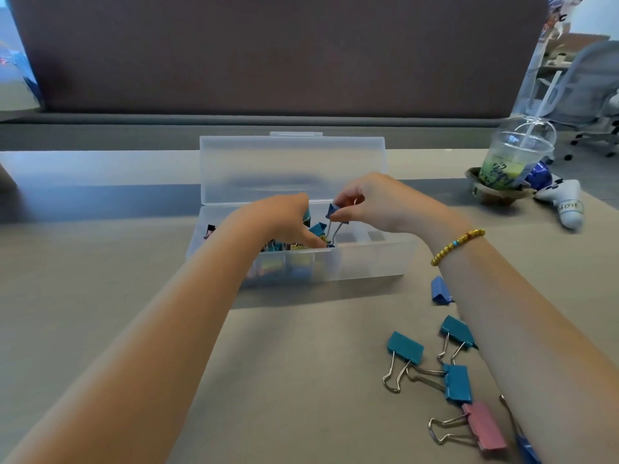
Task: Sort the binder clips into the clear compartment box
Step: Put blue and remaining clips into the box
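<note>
Desk (134,296): cup (516,155) (far right), chair (589,92).

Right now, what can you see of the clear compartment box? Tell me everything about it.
The clear compartment box is a long, translucent plastic case on the table. Its hinged lid stands open and upright at the back, with a latch tab on top. Dividers split it into compartments; the left ones hold coloured binder clips, the right ones look empty. The left hand reaches inside; the right hand holds a blue clip above it.
</note>
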The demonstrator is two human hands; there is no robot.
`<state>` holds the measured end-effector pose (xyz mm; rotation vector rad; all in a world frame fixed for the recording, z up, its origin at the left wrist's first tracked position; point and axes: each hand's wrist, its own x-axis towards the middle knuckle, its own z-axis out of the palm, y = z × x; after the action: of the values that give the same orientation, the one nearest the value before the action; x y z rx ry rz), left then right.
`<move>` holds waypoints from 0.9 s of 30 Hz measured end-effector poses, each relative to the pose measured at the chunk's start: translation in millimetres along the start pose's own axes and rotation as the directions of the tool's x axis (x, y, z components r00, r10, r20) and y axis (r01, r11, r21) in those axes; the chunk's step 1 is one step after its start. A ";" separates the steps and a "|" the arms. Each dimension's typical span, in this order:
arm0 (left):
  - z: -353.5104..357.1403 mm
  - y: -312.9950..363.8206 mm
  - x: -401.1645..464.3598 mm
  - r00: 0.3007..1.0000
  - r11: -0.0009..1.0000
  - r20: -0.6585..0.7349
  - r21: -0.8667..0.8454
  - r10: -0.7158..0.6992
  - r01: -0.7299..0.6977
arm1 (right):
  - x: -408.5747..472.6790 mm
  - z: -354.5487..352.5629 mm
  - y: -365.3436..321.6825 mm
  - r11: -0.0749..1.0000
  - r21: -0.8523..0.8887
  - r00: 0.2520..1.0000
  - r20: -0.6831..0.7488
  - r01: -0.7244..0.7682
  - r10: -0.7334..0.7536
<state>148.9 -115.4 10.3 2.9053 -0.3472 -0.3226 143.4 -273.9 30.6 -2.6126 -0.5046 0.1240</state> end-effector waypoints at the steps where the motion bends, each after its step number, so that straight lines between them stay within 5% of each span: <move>1: 0.2 0.3 0.0 1.000 1.000 -0.013 0.000 0.001 -0.001 | 0.1 -1.8 -2.0 1.000 -0.002 1.000 0.006 0.009 -0.009; 10: 0.4 -0.5 2.9 0.998 0.998 -0.070 -0.067 -0.005 0.000 | -2.2 -0.9 -16.2 0.981 -0.191 0.984 0.178 0.030 0.004; 21: 3.7 -7.0 -6.8 0.981 0.962 -0.180 -0.272 -0.077 0.025 | 4.3 15.0 -14.5 0.907 -0.417 0.991 0.131 0.063 -0.009; 27: 4.0 -4.2 -12.2 0.976 0.947 -0.195 -0.320 -0.096 0.029 | 9.3 22.6 -23.9 0.921 -0.386 0.988 0.157 0.049 0.013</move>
<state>137.2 -109.0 7.8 2.6048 -0.1519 -0.0712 140.3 -241.0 21.7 -3.0016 -0.6665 0.2482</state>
